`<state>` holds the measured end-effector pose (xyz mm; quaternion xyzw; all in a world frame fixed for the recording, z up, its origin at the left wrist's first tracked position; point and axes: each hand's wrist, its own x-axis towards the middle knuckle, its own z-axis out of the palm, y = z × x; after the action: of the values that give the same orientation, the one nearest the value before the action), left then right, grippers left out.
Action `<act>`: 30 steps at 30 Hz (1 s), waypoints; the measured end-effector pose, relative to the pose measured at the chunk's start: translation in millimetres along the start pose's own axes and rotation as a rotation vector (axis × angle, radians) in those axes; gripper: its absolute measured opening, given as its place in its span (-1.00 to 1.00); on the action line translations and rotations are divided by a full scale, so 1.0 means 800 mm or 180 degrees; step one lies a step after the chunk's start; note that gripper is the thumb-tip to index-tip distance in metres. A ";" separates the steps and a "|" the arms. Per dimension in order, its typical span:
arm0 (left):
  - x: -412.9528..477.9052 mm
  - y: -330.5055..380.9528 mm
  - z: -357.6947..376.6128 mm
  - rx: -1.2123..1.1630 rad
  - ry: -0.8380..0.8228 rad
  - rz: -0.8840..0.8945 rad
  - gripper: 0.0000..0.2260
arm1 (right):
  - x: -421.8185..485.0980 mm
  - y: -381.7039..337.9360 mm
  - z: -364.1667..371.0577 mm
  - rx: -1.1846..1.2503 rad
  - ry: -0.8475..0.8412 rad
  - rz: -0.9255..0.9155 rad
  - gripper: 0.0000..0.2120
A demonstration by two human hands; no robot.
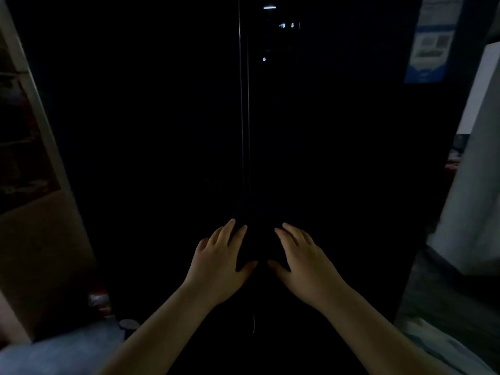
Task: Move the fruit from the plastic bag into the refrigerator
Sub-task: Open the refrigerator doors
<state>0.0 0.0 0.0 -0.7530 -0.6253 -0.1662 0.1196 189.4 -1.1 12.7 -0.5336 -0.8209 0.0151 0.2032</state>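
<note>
The black two-door refrigerator fills the dim view with both doors closed. The left hand and right hand, fingers spread and holding nothing, lie low on either side of its door seam. Whether they touch the doors cannot be told. A lit display glows just right of the seam, near the top.

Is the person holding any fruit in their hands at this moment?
No, the left hand and the right hand are both spread open and hold nothing, in front of the dark refrigerator.
</note>
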 end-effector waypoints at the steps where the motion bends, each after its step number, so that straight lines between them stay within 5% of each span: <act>1: 0.008 0.004 0.004 0.0065 -0.0041 -0.0029 -0.30 | 0.006 0.008 0.002 0.0003 -0.0016 -0.0021 -0.34; 12: 0.048 0.008 0.083 0.0301 0.0258 -0.0282 -0.27 | 0.049 0.072 0.049 -0.0055 -0.0112 -0.0313 -0.29; 25: 0.045 -0.009 0.108 0.0326 0.0520 -0.0123 -0.31 | 0.046 0.082 0.090 -0.0458 0.0472 -0.0342 -0.30; 30: 0.018 -0.019 0.122 -0.0261 0.0458 -0.0146 -0.33 | 0.025 0.070 0.115 0.0153 0.0328 -0.0133 -0.34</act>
<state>-3.0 53.6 -84.1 -0.7288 -0.6249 -0.2481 0.1294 199.4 58.4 -78.9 -0.5113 -0.8197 0.0031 0.2582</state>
